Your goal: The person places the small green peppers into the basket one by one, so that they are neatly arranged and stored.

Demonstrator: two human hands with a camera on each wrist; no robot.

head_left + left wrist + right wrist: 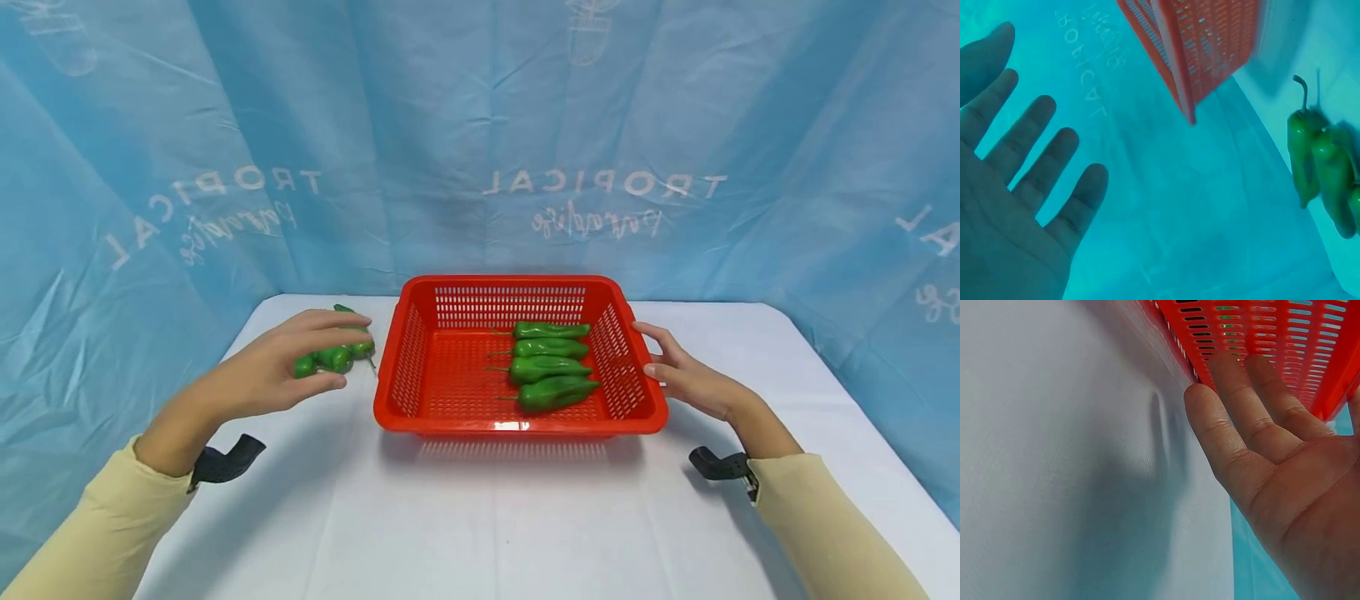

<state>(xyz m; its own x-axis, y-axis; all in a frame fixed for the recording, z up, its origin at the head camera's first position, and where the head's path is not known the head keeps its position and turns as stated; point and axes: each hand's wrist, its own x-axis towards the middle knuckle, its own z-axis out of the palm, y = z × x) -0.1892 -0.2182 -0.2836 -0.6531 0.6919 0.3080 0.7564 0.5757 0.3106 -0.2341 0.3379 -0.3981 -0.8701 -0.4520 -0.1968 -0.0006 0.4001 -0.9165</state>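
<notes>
Over the left part of the table hovers my left hand (pixel 288 362), thumb apart from the fingers, holding nothing. Its fingers (pixel 1075 209) are spread and nearly straight in the left wrist view. Several green peppers (pixel 1302 156) lie on the table beyond it, partly hidden by the hand in the head view. A red slotted basket (pixel 457 423) stands mid-table, with several green peppers (pixel 558 393) laid in a row inside, stems to the left. My right hand (pixel 690 379) touches the basket's right rim; its extended fingers (pixel 1254 431) rest against the slotted outer wall.
White cloth covers the table (pixel 465 533). Behind it and at both sides hang blue printed curtains (pixel 450 125). A black band with a curved piece (pixel 228 460) sits on the left wrist, and a similar one (pixel 718 463) on the right.
</notes>
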